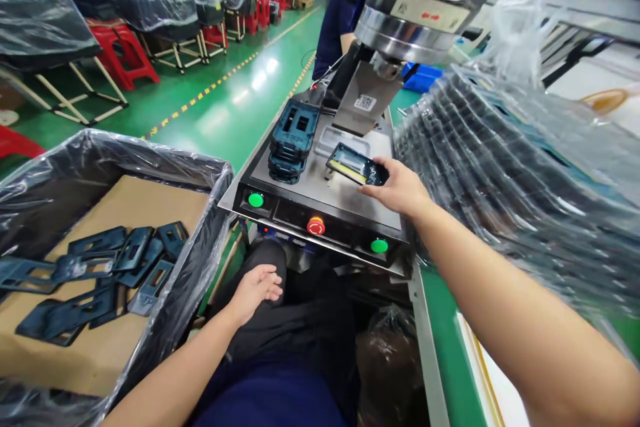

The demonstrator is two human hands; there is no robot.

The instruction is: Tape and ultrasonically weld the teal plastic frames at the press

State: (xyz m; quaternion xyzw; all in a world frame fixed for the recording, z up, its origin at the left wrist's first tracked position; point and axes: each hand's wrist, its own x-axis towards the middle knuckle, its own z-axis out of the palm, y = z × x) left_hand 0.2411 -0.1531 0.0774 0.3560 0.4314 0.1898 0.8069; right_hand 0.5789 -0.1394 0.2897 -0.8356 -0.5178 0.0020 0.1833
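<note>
My right hand is closed on a dark plastic part with a yellow strip, holding it over the steel machine table just in front of the recessed fixture. The press head hangs above that fixture. My left hand rests empty on my lap with fingers loosely open, beside the plastic-lined cardboard box. A stack of dark blue frames stands on the left of the machine table.
The lined box at my left holds several flat dark frames. Two green buttons flank a red stop button on the machine's front. Plastic-wrapped tray stacks fill the right. A person in blue stands behind the machine.
</note>
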